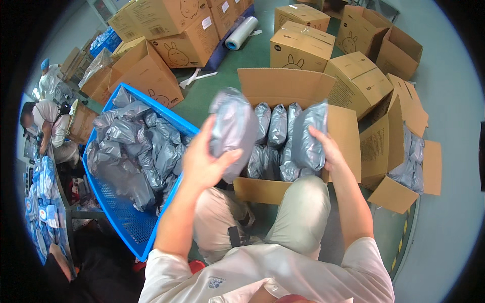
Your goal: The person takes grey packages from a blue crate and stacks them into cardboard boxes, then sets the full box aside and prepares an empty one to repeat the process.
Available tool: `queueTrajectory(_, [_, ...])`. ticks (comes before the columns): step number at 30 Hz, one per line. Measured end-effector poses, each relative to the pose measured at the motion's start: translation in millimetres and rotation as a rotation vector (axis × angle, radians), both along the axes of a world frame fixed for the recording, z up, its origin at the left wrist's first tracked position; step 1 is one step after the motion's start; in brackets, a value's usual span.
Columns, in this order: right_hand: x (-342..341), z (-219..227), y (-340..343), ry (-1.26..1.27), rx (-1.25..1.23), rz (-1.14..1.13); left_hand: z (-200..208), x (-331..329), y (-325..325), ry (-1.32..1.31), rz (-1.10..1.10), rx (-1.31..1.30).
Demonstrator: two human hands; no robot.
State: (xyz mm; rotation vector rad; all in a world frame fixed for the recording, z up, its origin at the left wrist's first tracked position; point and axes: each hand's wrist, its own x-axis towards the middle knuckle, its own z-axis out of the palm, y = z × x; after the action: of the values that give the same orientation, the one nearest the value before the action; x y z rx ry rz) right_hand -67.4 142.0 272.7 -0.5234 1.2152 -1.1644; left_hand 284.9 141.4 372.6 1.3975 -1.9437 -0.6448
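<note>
Evidently, the left hand [203, 160] clasped a grey pack [233, 134] over the carton's [285, 85] left edge, while the right hand [328, 147] held a second pack [309, 137] by its side at the carton's right.

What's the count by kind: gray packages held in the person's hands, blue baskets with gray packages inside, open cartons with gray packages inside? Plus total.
Held gray packages: 2
Blue basket: 1
Open cartons: 2
Total: 5
</note>
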Motion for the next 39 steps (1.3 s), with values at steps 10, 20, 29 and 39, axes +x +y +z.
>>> queueTrajectory(10, [69.9,-110.5,-41.7,0.828,0.407,1.184,-200.2,-62.6,-40.7,-0.768,-0.177,0.686])
queueTrajectory(20, [67.1,-118.0,-48.4,1.014,0.199,1.160,-190.7,-69.7,-50.5,-1.053,-0.370,0.675])
queueTrajectory(29, [75.9,-125.2,-73.5,1.337,-0.123,0.989,-196.4,-62.7,-37.0,-1.072,-0.350,0.597])
queueTrajectory(39, [51.6,-155.8,-52.9,1.272,-0.305,0.618,-113.5,-42.5,-44.2,-1.030,-0.310,0.480])
